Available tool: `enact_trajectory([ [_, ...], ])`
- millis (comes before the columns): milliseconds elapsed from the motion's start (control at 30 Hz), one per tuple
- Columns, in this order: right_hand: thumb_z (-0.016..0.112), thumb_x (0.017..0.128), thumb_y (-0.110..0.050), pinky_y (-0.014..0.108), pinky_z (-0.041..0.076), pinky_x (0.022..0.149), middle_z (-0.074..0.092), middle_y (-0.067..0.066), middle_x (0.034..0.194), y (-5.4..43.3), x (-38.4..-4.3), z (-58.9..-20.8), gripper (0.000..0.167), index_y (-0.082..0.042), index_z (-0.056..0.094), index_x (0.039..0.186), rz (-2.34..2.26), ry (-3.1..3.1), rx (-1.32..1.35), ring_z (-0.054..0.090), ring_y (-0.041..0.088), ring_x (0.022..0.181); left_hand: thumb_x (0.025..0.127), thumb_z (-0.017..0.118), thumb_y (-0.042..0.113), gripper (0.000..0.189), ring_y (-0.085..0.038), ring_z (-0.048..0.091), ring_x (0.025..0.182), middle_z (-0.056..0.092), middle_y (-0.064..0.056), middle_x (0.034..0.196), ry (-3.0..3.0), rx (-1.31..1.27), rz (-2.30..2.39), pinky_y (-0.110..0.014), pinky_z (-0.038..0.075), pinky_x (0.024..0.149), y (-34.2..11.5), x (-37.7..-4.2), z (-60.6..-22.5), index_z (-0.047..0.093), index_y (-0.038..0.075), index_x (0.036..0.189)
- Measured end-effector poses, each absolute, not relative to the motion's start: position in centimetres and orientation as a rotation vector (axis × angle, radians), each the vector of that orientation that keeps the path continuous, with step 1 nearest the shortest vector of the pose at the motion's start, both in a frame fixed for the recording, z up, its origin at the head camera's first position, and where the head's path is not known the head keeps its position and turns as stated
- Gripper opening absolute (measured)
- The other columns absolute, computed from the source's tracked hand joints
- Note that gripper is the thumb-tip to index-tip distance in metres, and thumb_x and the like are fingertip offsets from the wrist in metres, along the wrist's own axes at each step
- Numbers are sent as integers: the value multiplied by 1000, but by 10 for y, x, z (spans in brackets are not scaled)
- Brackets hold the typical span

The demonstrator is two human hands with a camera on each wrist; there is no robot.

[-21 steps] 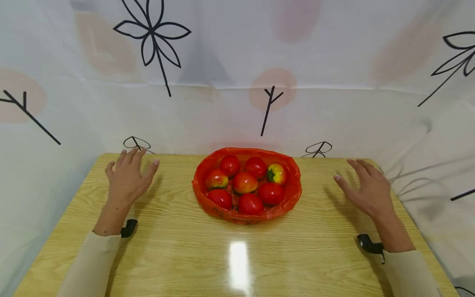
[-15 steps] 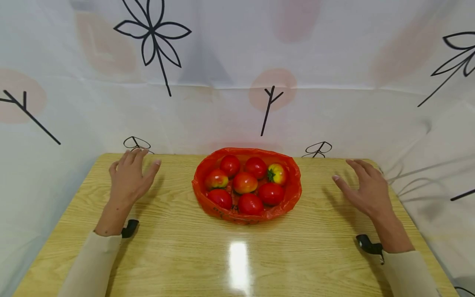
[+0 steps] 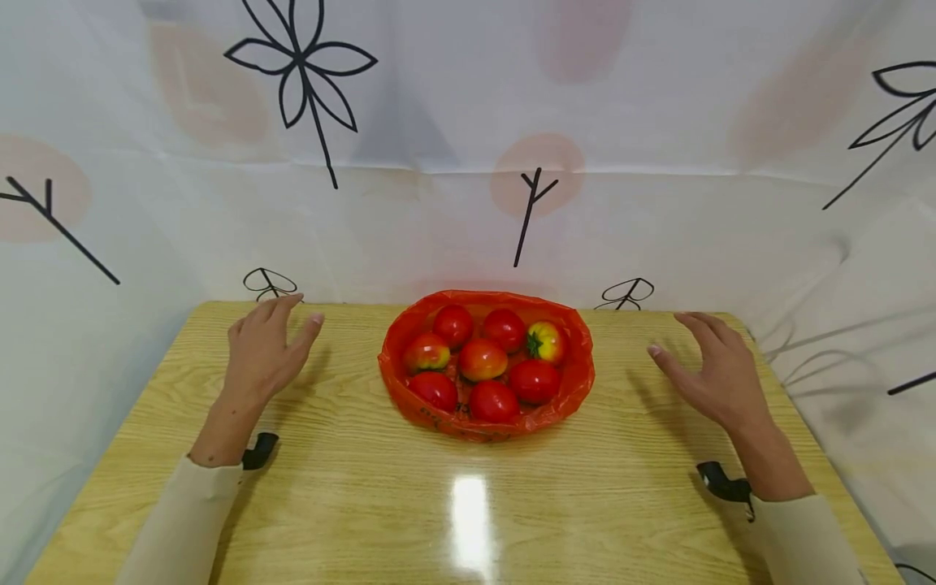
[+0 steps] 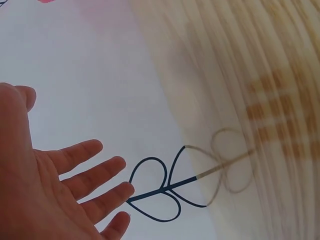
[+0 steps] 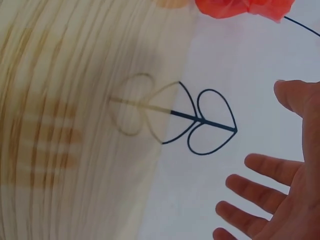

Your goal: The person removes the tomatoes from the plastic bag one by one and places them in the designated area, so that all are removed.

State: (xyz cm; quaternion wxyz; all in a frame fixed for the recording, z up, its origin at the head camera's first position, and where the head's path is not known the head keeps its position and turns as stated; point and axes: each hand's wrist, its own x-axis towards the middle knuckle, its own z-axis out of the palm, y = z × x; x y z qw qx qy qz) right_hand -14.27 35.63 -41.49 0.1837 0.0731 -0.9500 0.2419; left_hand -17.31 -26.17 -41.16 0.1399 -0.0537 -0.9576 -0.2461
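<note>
In the head view we see the whole red bag (image 3: 583,366), its rim spread wide, sitting on the desk (image 3: 344,512) near the far edge. Eight red fruits (image 3: 483,359) lie inside, some blushed with yellow, one turned to show a green calyx. The left hand (image 3: 263,353) and the right hand (image 3: 720,378) are raised over the desk on either side, each well apart from the bag, which lies between them.

From the head we get mostly the backs of the hands; the wrist views give us the palm sides. In the right wrist view only a crumpled red edge of the bag enters at the top, while the left wrist view gives just a tiny red sliver there, too small for us to identify. Both show a leaf drawing (image 4: 165,190) on the pale cloth (image 3: 439,231) and its reflection in the desk.

We find the left hand's fingers well extended and fanned a little apart, slightly bent, holding and touching nothing. The right hand's fingers are likewise spread, thumb standing away from them, with nothing in their grasp.
</note>
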Motion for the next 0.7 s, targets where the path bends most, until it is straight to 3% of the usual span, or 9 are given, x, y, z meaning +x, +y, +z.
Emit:
enact_trajectory([
  [700,81,93,-29,75,34,104,53,24,150,332,-137,-403,63,-3,59,145,759,-2637,332,45,54,136,111,47,49,63,-54,49,135,53,-31,148,-2754,-236,-789,-75,32,110,-240,-168,-403,54,0,151],
])
